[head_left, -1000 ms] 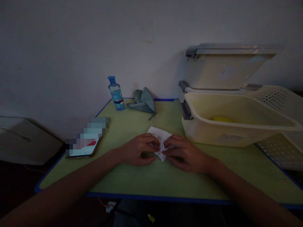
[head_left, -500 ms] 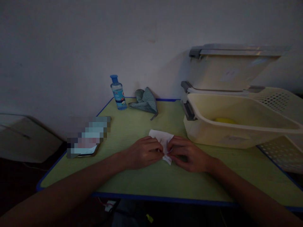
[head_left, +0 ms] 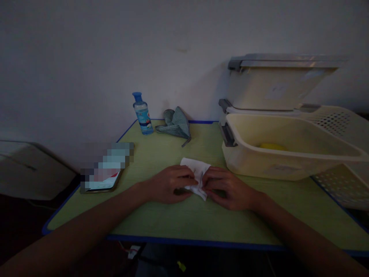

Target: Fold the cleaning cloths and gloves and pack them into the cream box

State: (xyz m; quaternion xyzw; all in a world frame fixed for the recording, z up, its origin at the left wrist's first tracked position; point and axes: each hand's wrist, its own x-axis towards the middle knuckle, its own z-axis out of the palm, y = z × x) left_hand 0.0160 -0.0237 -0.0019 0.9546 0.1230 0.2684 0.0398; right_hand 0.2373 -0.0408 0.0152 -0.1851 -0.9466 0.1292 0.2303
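A small creased white tissue [head_left: 197, 169] lies on the green table in front of me, gathered into folds toward its near side. At its left edge is my left hand [head_left: 173, 184], with thumb and fingers apart and the fingertips touching it. My right hand [head_left: 227, 188] pinches the right side of the tissue between thumb and fingers. The fingertips of both hands cover part of it.
A cream plastic basket [head_left: 259, 165] with a yellow thing [head_left: 272, 146] inside stands at right, before a lidded box [head_left: 268, 88]. Behind the hands are a blue bottle [head_left: 143, 115] and a folded grey cloth [head_left: 175, 125]. A phone [head_left: 105, 184], partly blurred out, lies at left.
The thumb of my left hand has come away from its fingers, loosening its pinch on the tissue. My right hand keeps its hold.
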